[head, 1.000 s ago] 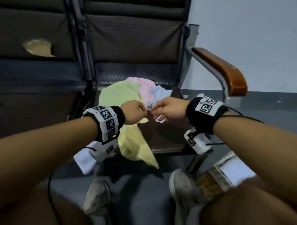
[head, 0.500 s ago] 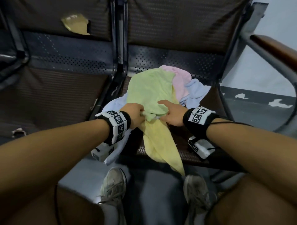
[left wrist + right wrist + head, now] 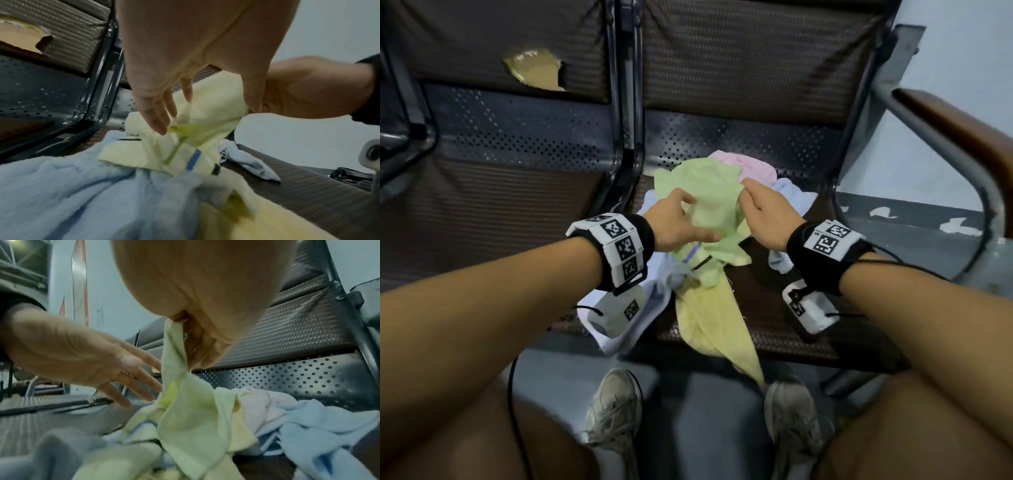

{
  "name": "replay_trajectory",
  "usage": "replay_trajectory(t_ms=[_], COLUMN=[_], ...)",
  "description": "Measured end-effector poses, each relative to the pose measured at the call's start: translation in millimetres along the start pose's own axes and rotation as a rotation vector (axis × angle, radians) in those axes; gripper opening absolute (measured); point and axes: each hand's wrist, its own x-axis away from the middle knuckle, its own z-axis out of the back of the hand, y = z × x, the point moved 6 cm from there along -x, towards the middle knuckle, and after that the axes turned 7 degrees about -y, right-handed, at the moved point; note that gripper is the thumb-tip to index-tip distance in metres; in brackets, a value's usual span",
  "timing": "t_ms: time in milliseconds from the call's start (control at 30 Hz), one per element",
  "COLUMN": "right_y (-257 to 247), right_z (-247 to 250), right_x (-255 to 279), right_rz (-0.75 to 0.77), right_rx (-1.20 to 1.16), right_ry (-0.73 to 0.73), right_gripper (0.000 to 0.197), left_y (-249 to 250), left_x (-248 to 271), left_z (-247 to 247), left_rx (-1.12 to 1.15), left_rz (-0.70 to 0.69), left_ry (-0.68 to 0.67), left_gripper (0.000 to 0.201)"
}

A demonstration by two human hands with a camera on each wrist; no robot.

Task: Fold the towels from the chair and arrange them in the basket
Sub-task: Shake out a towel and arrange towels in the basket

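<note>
The right hand (image 3: 763, 214) pinches an upper edge of the green towel (image 3: 709, 209) between thumb and fingers and holds it raised above the pile; the right wrist view shows the cloth hanging taut from that pinch. The left hand (image 3: 676, 222) is spread, fingers straight and relaxed, resting against the left part of the same towel without gripping it; the left wrist view shows its fingertips (image 3: 158, 125) touching the cloth. The green towel's lower part lies bunched on the chair (image 3: 774, 329) seat. A yellow towel (image 3: 717, 325) lies under it and drapes over the seat's front edge. A blue towel (image 3: 619, 329) hangs off the seat's left front corner below the left wrist. A pink towel (image 3: 748, 166) lies at the back of the pile, touching the green one. The basket is not in view.
</note>
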Motion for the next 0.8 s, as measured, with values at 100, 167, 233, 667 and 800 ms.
replay_trajectory(t_ms=[100,167,233,667,800], right_y=[-8.0,-8.9,-4.1,16.2,-3.4], right_z=[16.4,29.9,41.7,42.8,36.6], right_x=[11.0,15.7,19.2,46.6,49.9], right_rz=[-0.030,-0.036,-0.048,-0.120,-0.027], right_rx=[-0.219,-0.300,-0.347,-0.006,-0.182], right_ry=[0.109,0.205,0.264,0.083,-0.057], right_gripper=[0.029,0.030,0.031,0.027,0.055], left_y=[13.8,21.9,32.9,71.1,86.9], left_x=[0.1,0.5,3.7,14.8,20.8], left_z=[-11.5,-15.1,-17.2,2.0,-12.9], left_rx=[-0.064,-0.094,-0.026,0.293,0.287], left_rz=[-0.012,-0.047,-0.114,-0.283,-0.432], left_ry=[-0.010,0.001,0.021,0.245,0.175], left_gripper=[0.065,0.028,0.029,0.017,0.015])
